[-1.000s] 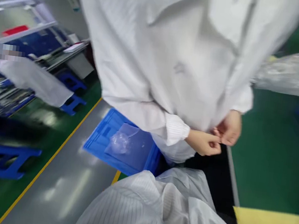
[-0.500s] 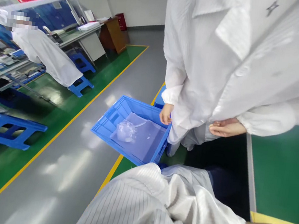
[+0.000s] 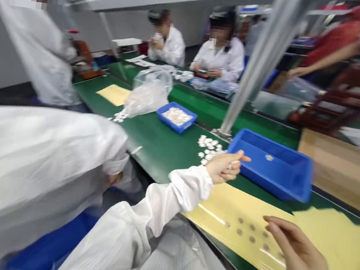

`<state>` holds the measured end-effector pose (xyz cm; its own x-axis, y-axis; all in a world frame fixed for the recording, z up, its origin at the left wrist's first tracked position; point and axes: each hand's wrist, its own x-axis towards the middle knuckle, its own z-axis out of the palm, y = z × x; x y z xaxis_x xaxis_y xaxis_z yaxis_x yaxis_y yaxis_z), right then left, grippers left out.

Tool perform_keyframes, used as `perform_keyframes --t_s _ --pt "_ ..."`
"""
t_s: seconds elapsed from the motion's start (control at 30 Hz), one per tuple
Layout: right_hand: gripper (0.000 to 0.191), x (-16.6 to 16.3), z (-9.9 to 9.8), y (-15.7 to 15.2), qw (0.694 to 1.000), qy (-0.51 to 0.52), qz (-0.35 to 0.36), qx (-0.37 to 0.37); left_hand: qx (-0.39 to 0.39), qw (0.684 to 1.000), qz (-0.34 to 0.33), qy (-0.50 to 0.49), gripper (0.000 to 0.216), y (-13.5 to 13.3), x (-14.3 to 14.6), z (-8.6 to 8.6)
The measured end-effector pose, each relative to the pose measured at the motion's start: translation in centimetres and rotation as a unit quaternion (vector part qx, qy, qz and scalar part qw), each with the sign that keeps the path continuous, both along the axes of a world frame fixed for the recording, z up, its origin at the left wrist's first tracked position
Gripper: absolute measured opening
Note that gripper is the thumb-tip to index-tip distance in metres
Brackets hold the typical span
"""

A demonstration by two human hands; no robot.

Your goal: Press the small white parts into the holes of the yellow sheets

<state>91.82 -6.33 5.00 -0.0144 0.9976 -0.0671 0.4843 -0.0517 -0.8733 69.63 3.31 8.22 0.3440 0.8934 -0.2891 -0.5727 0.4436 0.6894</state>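
My left hand (image 3: 226,167) reaches over the green table with its fingers curled in. A pale bit shows at the fingers, too small to name. It is between a scatter of small white pieces (image 3: 207,146) and a blue tray (image 3: 270,171), overlapping the tray's near left corner in view. My right hand (image 3: 303,257) hangs above a yellow sheet (image 3: 224,203) under a shiny clear layer, with rows of round grey dots (image 3: 253,227). Its thumb and forefinger tips are close together in a pinch; whatever is between them cannot be made out. One small pale piece (image 3: 269,157) lies in the tray.
A small blue tray (image 3: 176,117) full of white pieces stands beside a clear plastic bag (image 3: 150,93). Yellow sheets (image 3: 334,244) lie at the right. A metal post (image 3: 253,69) rises behind the table. A white-sleeved person (image 3: 38,178) is close on the left; others sit opposite.
The view has swung from the aisle, with its blue crate on the floor, to the green worktable. Both my hands now show over the table; before, only a forearm was visible.
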Motion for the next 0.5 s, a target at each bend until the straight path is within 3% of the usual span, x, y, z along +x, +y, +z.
perform_keyframes --t_s 0.17,0.27,0.4,0.5 --pt "0.037 0.2 -0.8 1.0 0.997 0.067 -0.033 -0.031 -0.004 0.986 0.074 0.151 0.040 8.3 4.4 -0.3" --pt "0.034 0.2 -1.4 1.4 0.996 0.079 -0.018 -0.043 -0.016 0.967 0.069 0.246 0.049 10.8 5.8 -0.4" --pt "0.033 0.1 -1.6 1.9 0.996 0.075 -0.009 -0.042 0.077 0.952 0.017 0.297 0.040 9.3 3.6 -0.1" --pt "0.033 -0.3 -1.4 2.6 0.997 0.068 -0.002 -0.047 0.181 0.925 0.044 0.330 0.028 6.4 -0.7 -1.0"
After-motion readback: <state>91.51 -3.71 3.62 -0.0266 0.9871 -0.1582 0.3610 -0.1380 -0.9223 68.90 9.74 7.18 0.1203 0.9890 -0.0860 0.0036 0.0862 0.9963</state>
